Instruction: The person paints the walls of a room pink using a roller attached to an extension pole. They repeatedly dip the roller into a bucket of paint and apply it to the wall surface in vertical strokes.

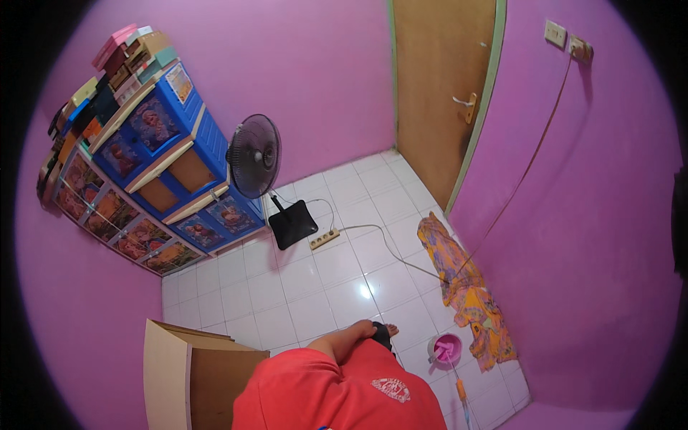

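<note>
My left arm bends across the front of my red shirt (315,380). My left hand (365,330) rests against the dark cloth (383,335) over my leg; its fingers are too hidden to tell their pose. A bare foot (391,330) shows just past that cloth. My right hand is out of sight. To the right of my foot stands a small pink and white bucket (435,349) with a pink object (446,351) inside, its kind unclear. Below the bucket lies a stick with an orange part (461,389) and a bluish end.
A standing fan (256,156) on a black base (294,226) stands by blue drawers (197,147). A power strip (325,239) and its cable (401,259) cross the tiles. Patterned cloth (466,287) lies along the right wall. A wooden cabinet (222,383) stands left; a door (441,86) is shut.
</note>
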A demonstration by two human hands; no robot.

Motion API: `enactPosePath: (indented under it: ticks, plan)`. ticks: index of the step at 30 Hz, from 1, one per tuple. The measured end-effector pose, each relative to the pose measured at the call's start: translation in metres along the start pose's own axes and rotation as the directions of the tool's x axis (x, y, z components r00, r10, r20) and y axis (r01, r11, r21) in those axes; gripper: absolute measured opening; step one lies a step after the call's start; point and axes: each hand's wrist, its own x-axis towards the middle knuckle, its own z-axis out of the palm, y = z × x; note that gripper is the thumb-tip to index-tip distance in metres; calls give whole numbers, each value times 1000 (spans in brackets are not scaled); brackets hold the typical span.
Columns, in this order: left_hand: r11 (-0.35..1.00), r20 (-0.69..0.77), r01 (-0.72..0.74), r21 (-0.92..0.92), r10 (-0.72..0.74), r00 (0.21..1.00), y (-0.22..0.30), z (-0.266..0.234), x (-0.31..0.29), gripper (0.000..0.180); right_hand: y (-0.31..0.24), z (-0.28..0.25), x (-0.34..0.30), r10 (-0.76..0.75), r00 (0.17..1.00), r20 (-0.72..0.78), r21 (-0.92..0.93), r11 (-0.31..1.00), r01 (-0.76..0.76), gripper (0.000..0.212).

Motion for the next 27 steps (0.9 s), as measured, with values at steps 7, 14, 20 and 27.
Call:
enactPosePath:
  ticks: [7, 14, 20, 27]
  plan:
    - [994, 73, 76, -77, -70, 995, -19, 7, -19, 53, 39, 31, 43, -28, 999, 41, -68, 997, 30, 45]
    - [979, 83, 132, -155, -120, 989, -48, 22, -17, 49, 72, 30, 47, -45, 998, 43, -121, 991, 50, 47]
    - [997, 45, 32, -69, -29, 999, -42, 22, -20, 48, 81, 14, 23, -45, 998, 47, -91, 995, 49, 48]
    - [981, 49, -151, 124, 145, 988, -18, 12, 3, 50, 56, -13, -43, 2, 1000, 23, 126, 992, -5, 41]
